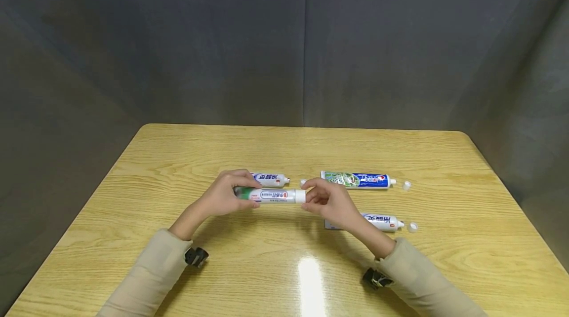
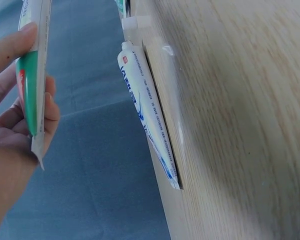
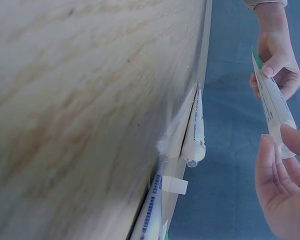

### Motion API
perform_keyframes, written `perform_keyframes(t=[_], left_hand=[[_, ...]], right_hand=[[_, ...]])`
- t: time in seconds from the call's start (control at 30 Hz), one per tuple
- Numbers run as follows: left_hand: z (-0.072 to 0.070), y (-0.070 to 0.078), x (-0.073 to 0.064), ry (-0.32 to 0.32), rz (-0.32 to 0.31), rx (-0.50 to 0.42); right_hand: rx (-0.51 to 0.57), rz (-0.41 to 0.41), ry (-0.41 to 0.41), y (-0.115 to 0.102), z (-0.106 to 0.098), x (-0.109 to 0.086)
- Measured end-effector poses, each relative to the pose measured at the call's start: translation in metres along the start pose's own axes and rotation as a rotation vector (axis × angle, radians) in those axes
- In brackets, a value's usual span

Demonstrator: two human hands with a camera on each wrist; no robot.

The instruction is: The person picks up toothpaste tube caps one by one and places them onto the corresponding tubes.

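My left hand (image 1: 224,194) grips a white and green toothpaste tube (image 1: 277,196) by its tail half, thumb on one side and fingers on the other. Raised above the table, the tube lies crosswise with its white cap (image 1: 300,196) to the right. My right hand (image 1: 334,202) pinches that cap between thumb and fingertips, which the right wrist view shows close up. Just behind is a white toothpaste tube (image 1: 268,179), uncapped, partly covered by the left hand in the head view. Another uncapped white tube (image 1: 383,222) lies partly behind the right hand.
A blue and green toothpaste tube (image 1: 373,180), uncapped, rests at the back right of the wooden table (image 1: 249,267). Loose white caps lie by the nozzles: one back right (image 1: 406,185), one front right (image 1: 413,227), one near the middle (image 1: 304,182). A dark curtain (image 1: 266,50) hangs behind.
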State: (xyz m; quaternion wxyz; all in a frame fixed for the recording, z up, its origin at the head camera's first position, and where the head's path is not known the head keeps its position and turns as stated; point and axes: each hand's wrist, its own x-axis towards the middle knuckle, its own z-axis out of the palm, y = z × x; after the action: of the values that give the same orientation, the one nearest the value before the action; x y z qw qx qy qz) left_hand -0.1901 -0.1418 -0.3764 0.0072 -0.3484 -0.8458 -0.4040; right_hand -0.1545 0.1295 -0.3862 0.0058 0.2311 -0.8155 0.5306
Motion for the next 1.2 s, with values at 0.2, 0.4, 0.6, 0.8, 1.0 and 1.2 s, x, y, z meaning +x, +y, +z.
perform_keyframes(t=[0.2,0.4,0.6,0.8,1.0,1.2], left_hand=[[0.0001,0.0005,-0.0001,-0.001,-0.003,-0.001],[0.0003,0.0,0.0,0.0,0.001,0.001],[0.0,0.0009,-0.0001,-0.003,0.001,-0.002],[-0.0001,0.0015,-0.0001,-0.004,0.003,-0.005],[0.0008,0.0016,0.0009,-0.012,-0.003,0.008],[0.0022,0.0034,0.002,-0.034,0.006,0.055]], right_hand=[[-0.002,0.017,0.008,0.0002,0.0009,-0.0004],[0.001,0.017,-0.003,0.0012,0.0011,-0.0005],[-0.003,0.006,0.026,0.0035,0.0022,0.0002],[0.058,0.023,0.056,0.0024,0.0029,-0.0003],[0.057,0.064,0.064,-0.0004,0.0033,-0.0003],[0.067,0.085,0.049,0.0,0.0044,-0.0006]])
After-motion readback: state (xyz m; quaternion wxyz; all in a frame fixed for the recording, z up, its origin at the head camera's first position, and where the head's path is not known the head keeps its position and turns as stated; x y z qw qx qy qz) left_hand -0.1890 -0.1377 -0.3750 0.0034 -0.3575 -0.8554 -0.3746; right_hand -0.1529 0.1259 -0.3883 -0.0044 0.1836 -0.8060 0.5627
